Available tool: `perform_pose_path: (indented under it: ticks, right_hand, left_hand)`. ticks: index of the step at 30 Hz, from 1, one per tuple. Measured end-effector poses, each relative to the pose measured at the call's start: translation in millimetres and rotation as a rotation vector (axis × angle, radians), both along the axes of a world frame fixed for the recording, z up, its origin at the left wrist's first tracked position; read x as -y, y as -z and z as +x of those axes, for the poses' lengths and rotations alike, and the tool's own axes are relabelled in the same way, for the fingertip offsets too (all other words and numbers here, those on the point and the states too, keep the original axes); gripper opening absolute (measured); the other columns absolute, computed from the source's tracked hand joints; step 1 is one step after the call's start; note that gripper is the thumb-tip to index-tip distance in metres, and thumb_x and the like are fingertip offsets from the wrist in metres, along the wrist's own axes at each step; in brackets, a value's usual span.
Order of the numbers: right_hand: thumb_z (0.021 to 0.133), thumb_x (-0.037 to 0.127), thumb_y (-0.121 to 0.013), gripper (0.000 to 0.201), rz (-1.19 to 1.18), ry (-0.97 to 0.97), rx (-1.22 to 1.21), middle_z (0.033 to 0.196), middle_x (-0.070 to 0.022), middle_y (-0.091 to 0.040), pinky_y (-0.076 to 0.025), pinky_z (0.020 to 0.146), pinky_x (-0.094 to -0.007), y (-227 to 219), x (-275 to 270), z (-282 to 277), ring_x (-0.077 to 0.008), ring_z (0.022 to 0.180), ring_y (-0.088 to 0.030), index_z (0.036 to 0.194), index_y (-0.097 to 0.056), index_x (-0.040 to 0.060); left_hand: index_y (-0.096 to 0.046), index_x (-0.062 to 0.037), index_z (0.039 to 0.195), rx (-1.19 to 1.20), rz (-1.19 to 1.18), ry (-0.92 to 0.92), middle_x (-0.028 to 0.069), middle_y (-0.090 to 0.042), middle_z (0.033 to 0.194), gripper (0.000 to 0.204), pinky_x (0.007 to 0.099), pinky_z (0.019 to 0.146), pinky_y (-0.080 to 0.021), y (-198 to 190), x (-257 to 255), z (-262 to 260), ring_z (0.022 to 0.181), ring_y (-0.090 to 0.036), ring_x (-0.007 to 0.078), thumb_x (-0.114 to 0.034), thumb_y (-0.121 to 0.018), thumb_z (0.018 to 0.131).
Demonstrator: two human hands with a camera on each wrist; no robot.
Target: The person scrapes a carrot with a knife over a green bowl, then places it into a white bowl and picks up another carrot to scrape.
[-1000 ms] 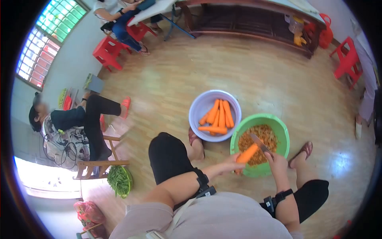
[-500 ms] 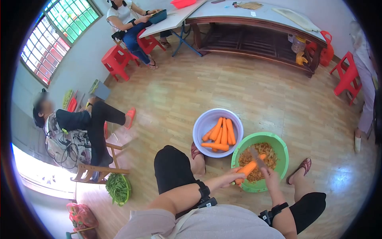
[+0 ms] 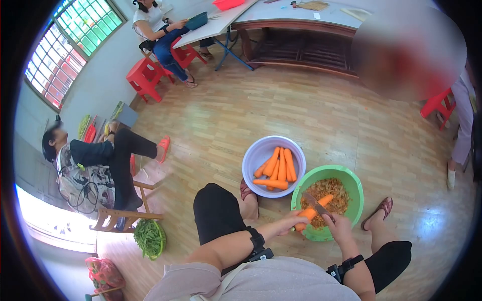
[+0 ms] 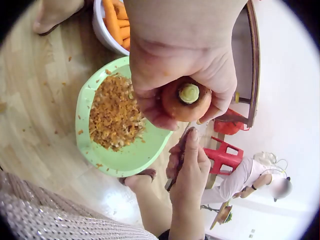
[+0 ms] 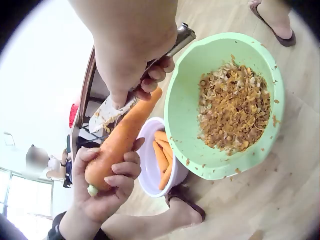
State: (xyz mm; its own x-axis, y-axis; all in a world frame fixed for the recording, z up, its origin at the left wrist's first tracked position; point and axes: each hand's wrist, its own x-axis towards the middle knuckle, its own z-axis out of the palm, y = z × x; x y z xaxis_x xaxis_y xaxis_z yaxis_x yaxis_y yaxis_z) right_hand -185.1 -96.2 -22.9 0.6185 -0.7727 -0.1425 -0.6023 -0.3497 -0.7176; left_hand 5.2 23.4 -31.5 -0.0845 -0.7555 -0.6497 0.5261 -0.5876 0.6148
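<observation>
My left hand (image 3: 291,222) grips a large carrot (image 5: 120,137) by its thick end, the pale stem stub showing beyond the palm. The carrot's thin end points away, over the green basin (image 3: 357,195). In my right hand (image 3: 341,228) is a knife (image 3: 314,202) with a metal handle, its blade lying across the carrot around the middle. Orange scraps cling to the blade in the right wrist view. Brown and orange peelings (image 5: 235,110) cover the basin's bottom.
A pale purple basin (image 3: 248,150) with several carrots (image 3: 273,170) stands beside the green one, between my feet. At left a person sits near a basket of greens (image 3: 149,238). Another sits by the far table (image 3: 271,15). A blurred patch hides the upper right.
The knife has gone from the carrot's thin end back towards its middle. My head view has tilted, so both basins appear lower. A blurred patch has come in at upper right.
</observation>
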Motion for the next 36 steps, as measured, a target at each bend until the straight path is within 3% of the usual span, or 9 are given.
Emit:
perform_pose_path:
  ticks: [5,7,10,12,13,22,30,34,36]
  right_hand:
    - [0.087,0.042,-0.059,0.036,-0.04,0.118,-0.091,0.067,-0.0165,-0.062,-0.047,0.055,-0.0413,44.4,14.3,-21.4,-0.0337,0.062,-0.061,0.086,-0.069,0.0074]
    - [0.088,0.045,-0.055,0.04,-0.173,0.181,-0.298,0.07,-0.0168,-0.063,-0.048,0.057,-0.0447,37.4,25.5,-30.3,-0.0357,0.065,-0.062,0.085,-0.069,0.007]
    - [0.089,0.051,-0.047,0.046,-0.038,0.246,-0.403,0.08,-0.0182,-0.064,-0.048,0.063,-0.0457,24.9,26.0,-27.8,-0.0366,0.077,-0.062,0.096,-0.067,0.0102]
    - [0.09,0.052,-0.046,0.047,-0.05,0.237,-0.356,0.078,-0.0182,-0.064,-0.047,0.062,-0.0452,26.6,24.5,-26.9,-0.0369,0.075,-0.062,0.096,-0.066,0.01]
    - [0.089,0.046,-0.051,0.04,-0.092,0.258,-0.372,0.076,-0.018,-0.064,-0.049,0.061,-0.0456,27.1,24.1,-23.1,-0.0359,0.072,-0.063,0.087,-0.066,0.0086]
    - [0.089,0.041,-0.054,0.035,-0.022,0.15,-0.077,0.068,-0.0151,-0.062,-0.047,0.057,-0.0438,18.2,9.6,-9.7,-0.0345,0.064,-0.061,0.085,-0.066,0.0086]
    - [0.087,0.049,-0.054,0.042,-0.072,-0.219,0.017,0.064,-0.011,-0.061,-0.047,0.052,-0.0417,-5.1,-7.4,5.2,-0.0315,0.058,-0.06,0.073,-0.066,0.0109]
    - [0.086,0.051,-0.054,0.042,-0.087,-0.215,-0.026,0.062,-0.0085,-0.061,-0.048,0.052,-0.0408,-6.9,-9.9,5.8,-0.0298,0.058,-0.061,0.074,-0.067,0.013]
    - [0.085,0.053,-0.054,0.043,-0.101,-0.078,0.024,0.059,-0.0081,-0.061,-0.048,0.052,-0.0399,7.0,-6.9,2.8,-0.0296,0.057,-0.061,0.074,-0.069,0.0137]
  left_hand:
    - [-0.053,-0.0037,0.113,-0.026,0.022,-0.004,0.002,-0.057,0.082,0.043,0.0234,0.05,-0.046,1.4,-1.0,0.5,0.069,-0.057,0.009,-0.023,-0.066,0.077]
    - [-0.055,-0.0034,0.113,0.016,0.058,-0.028,0.0004,-0.058,0.082,0.044,0.0231,0.054,-0.046,6.6,-2.8,1.2,0.072,-0.058,0.0094,-0.023,-0.066,0.076]
    - [-0.054,-0.0035,0.119,0.008,-0.001,0.015,0.003,-0.062,0.1,0.047,0.0258,0.071,-0.05,17.4,-7.3,8.0,0.087,-0.06,0.0122,-0.018,-0.066,0.075]
    - [-0.049,-0.0033,0.125,0.015,-0.04,-0.033,0.0043,-0.061,0.106,0.054,0.0274,0.076,-0.05,2.2,-5.7,6.6,0.093,-0.059,0.0127,-0.017,-0.067,0.076]
    - [-0.053,-0.0058,0.115,0.065,-0.009,-0.083,0.0024,-0.057,0.089,0.042,0.0265,0.064,-0.049,2.7,-5.4,4.4,0.077,-0.058,0.0125,-0.018,-0.065,0.077]
    - [-0.039,-0.0052,0.128,0.201,-0.07,-0.021,0.0041,-0.054,0.105,0.06,0.0261,0.074,-0.048,-15.6,1.6,4.6,0.089,-0.057,0.0128,-0.016,-0.072,0.078]
    - [-0.042,-0.0059,0.123,0.079,0.004,0.044,0.0043,-0.055,0.107,0.055,0.027,0.074,-0.049,-12.7,3.4,9.5,0.089,-0.057,0.0112,-0.014,-0.073,0.078]
    - [-0.042,-0.0058,0.123,0.073,-0.015,0.065,0.0046,-0.055,0.102,0.054,0.027,0.071,-0.049,-13.4,1.1,9.9,0.085,-0.057,0.012,-0.011,-0.071,0.077]
    - [-0.043,-0.0056,0.121,0.102,-0.046,-0.005,0.0044,-0.054,0.099,0.051,0.0268,0.07,-0.048,-16.8,0.4,7.3,0.082,-0.057,0.0126,-0.007,-0.068,0.076]
